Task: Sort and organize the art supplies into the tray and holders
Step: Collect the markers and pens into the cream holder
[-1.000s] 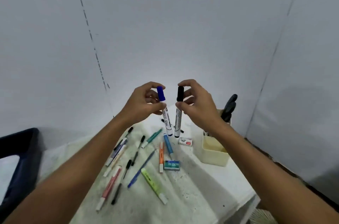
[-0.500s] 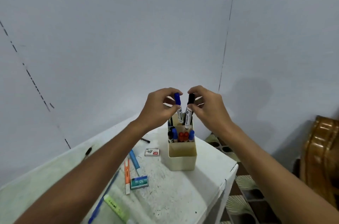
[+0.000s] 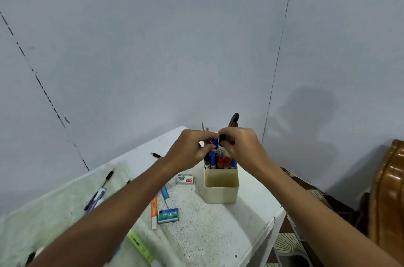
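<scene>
My left hand (image 3: 189, 150) pinches a blue-capped white marker (image 3: 215, 144) by its cap. My right hand (image 3: 241, 146) pinches a black-capped white marker (image 3: 221, 144) the same way. Both markers stand upright, side by side, their lower ends down inside the back compartment of the cream holder (image 3: 220, 188). That compartment also holds blue and red capped markers (image 3: 223, 162). The holder's front compartment looks empty. Black scissor handles (image 3: 234, 120) stick up behind my right hand.
Loose on the white table (image 3: 214, 234) lie an orange marker (image 3: 154, 210), a light blue pen (image 3: 165, 194), a teal staple box (image 3: 168, 215), a small red and white box (image 3: 185, 179), a yellow highlighter (image 3: 140, 247) and several pens (image 3: 98, 196) further left. The table edge drops off on the right.
Both hands have lowered their markers from above the holder down into its back compartment. My view has tilted down and slightly closer to the holder.
</scene>
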Demonstrator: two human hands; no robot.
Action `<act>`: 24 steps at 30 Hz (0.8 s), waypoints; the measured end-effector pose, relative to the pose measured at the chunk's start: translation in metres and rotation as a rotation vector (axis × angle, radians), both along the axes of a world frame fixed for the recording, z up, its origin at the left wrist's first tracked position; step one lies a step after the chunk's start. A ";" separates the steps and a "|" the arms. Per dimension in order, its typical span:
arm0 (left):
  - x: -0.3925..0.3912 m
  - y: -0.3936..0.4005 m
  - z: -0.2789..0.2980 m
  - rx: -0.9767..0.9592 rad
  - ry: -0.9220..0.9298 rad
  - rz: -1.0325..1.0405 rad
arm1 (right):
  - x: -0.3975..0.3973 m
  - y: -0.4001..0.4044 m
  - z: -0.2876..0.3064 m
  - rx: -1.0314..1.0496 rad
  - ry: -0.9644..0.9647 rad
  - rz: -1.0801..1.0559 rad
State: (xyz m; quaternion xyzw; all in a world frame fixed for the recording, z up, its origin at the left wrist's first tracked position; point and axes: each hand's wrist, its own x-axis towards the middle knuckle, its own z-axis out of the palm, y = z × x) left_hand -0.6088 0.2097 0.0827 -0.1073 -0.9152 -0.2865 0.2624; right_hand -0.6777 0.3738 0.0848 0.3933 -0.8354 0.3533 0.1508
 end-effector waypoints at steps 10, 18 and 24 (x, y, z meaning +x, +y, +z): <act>0.000 0.002 -0.005 -0.168 -0.072 0.112 | -0.009 -0.002 -0.005 0.131 -0.119 0.037; -0.002 0.005 -0.002 -0.245 -0.186 0.088 | -0.010 -0.001 -0.010 0.191 -0.169 0.005; -0.002 0.006 -0.001 -0.241 -0.311 0.118 | -0.006 -0.004 -0.012 0.325 -0.070 -0.063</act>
